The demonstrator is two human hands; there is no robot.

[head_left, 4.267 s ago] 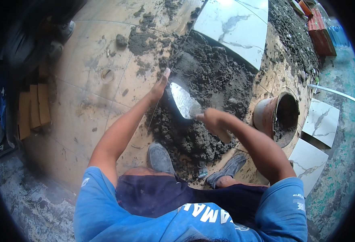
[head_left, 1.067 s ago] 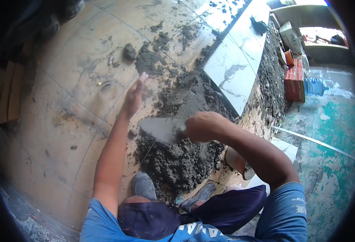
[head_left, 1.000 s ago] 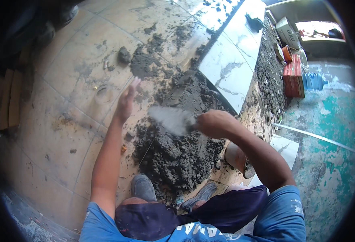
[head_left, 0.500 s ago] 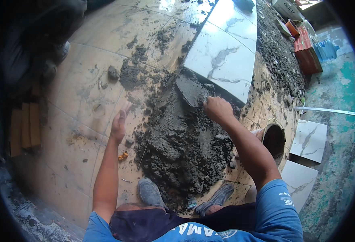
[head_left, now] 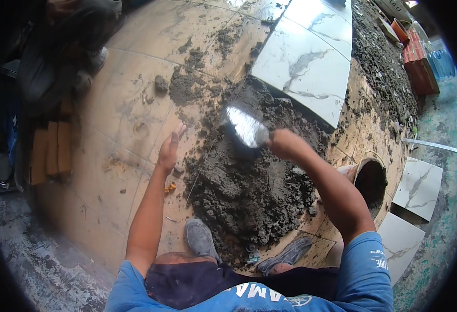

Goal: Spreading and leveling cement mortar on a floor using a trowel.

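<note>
My right hand (head_left: pixel 288 144) is closed round the handle of a trowel (head_left: pixel 245 126), whose bright blade points left and is a little blurred. Beneath the blade spreads a heap of grey mortar (head_left: pixel 239 190), lying between my feet and the laid tiles. My left hand (head_left: pixel 171 147) hangs over the floor to the left of the heap, fingers stretched out, with nothing in it. Just beyond the heap, white marbled tiles (head_left: pixel 304 65) lie in a row, raised on a dark bed of mortar.
A bucket (head_left: pixel 370 182) lies tipped at the right, near loose marbled tiles (head_left: pixel 419 188). Another person (head_left: pixel 57 62) is at the far left, above brown boxes (head_left: pixel 51 151). Rubble (head_left: pixel 387 73) lines the laid tiles' right side, beside a red box (head_left: pixel 420 65).
The trowel blade has turned from lying against the mortar near the tile edge to a tilted, shining position over the heap. My view has shifted left.
</note>
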